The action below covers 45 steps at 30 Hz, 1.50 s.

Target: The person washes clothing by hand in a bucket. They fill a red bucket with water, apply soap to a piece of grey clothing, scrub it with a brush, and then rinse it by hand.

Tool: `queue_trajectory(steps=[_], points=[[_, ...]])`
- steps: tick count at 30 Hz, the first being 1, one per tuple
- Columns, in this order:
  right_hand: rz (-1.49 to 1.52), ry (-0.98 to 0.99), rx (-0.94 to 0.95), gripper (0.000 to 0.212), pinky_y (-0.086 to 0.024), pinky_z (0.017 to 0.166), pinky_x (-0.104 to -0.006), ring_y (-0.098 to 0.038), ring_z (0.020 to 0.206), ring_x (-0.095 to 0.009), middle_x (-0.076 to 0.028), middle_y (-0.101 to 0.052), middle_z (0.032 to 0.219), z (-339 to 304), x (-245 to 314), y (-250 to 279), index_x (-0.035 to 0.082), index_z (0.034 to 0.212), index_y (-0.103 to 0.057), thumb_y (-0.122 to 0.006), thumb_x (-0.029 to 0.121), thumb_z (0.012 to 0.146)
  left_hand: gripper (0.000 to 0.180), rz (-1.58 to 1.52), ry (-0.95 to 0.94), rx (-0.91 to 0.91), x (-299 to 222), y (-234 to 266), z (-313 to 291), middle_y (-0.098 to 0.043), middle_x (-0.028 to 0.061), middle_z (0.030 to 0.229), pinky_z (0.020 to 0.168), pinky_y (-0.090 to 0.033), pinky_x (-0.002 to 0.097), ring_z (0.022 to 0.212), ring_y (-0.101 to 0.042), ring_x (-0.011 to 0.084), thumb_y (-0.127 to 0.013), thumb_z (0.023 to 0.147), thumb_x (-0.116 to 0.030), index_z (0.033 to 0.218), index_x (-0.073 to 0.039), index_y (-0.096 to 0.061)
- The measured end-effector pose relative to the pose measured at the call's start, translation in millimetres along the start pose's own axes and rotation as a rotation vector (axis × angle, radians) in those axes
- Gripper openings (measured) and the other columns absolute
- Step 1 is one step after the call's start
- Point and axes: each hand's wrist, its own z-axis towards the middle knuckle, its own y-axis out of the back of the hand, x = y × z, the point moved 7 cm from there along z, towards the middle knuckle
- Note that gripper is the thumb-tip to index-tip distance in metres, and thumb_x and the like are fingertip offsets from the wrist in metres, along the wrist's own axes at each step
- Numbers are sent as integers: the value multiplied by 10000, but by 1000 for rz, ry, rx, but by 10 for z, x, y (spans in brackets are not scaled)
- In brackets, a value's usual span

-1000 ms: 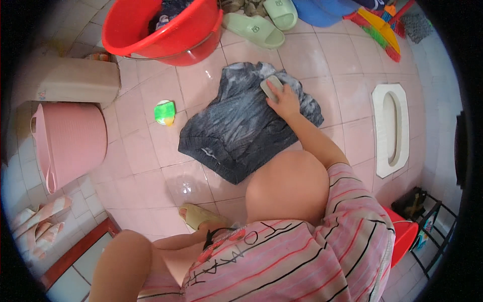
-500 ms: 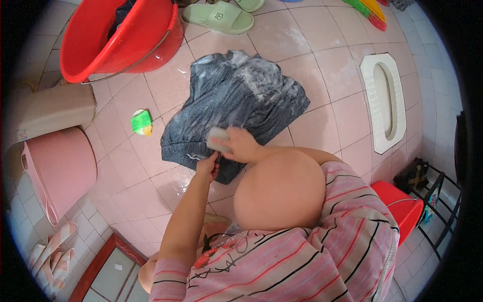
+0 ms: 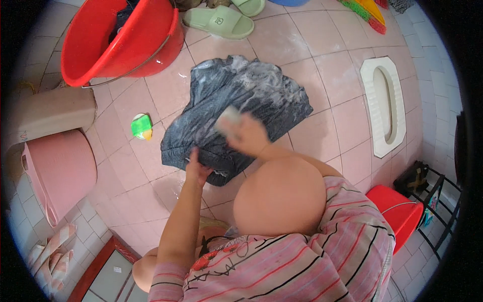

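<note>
Dark grey wet shorts [image 3: 221,121] lie spread on the pink floor tiles, with white suds mostly over their far part. My left hand [image 3: 197,170] is closed on the waistband at the near left edge. In my right hand [image 3: 250,135] is a pale, block-shaped scrub brush [image 3: 228,121], blurred by motion, against the middle of the cloth. Its underside is hidden. Left of the shorts, a green bar [image 3: 141,125] with a yellow piece at its edge rests on a small white dish.
A large red bucket [image 3: 166,50] holding dark cloth stands far left, near green slippers [image 3: 221,22]. A pink tub [image 3: 63,171] is at left, a squat toilet [image 3: 367,100] at right. Another red bucket [image 3: 395,211] stands near right beside a black rack [image 3: 437,201].
My right hand has moved the brush a little farther away and to the right over the shorts. My left hand has shifted slightly left along the waistband, apart from the right.
</note>
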Motion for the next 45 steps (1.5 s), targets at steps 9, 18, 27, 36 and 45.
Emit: queue_trajectory(steps=[9, 18, 27, 36, 45], points=[[-390, -449, -305, 517, -501, 727, -447, -591, 903, -353, -241, -547, 1125, -176, -1885, 1313, 293, 1325, -479, -585, 390, 828, 189, 384, -189, 71, -378, 328, 221, -600, 120, 782, 534, -521, 392, 558, -563, 221, -636, 852, -82, 1015, -69, -539], [-24, 160, 367, 525, -494, 729, -453, -560, 916, -340, -190, -559, 982, -441, 221, -480, 302, 1231, -550, -667, 273, 720, 434, 70, -59, 27, -96, 387, 455, -488, 138, 1330, 981, -412, 550, 1196, -491, 342, -301, 999, -321, 1327, -67, -429], [-322, -583, -269, 514, -476, 619, -463, -567, 769, -377, -241, -521, 899, -254, -1613, 1143, 304, 1309, -494, -613, 317, 809, 416, 76, -113, 4, -115, 664, 434, -498, 134, 1322, 990, -409, 531, 1196, -492, 328, -407, 977, -290, 1331, -73, -439], [-359, -33, 316, 362, -486, 658, -457, -562, 847, -325, -143, -605, 840, -205, -649, 205, 280, 1199, -596, -523, 314, 846, 520, 253, -49, 67, -198, 703, 260, -587, 176, 1143, 792, -550, 494, 969, -617, 355, -685, 733, 92, 1211, 0, -501], [-34, -38, -44, 572, -446, 804, -457, -518, 936, -359, -182, -538, 1011, 109, -260, 100, 293, 1281, -540, -662, 335, 723, 562, 478, -188, -60, -31, 453, -160, -604, 177, 1111, 756, -542, 444, 918, -630, 306, -671, 837, -351, 1147, 95, -526]])
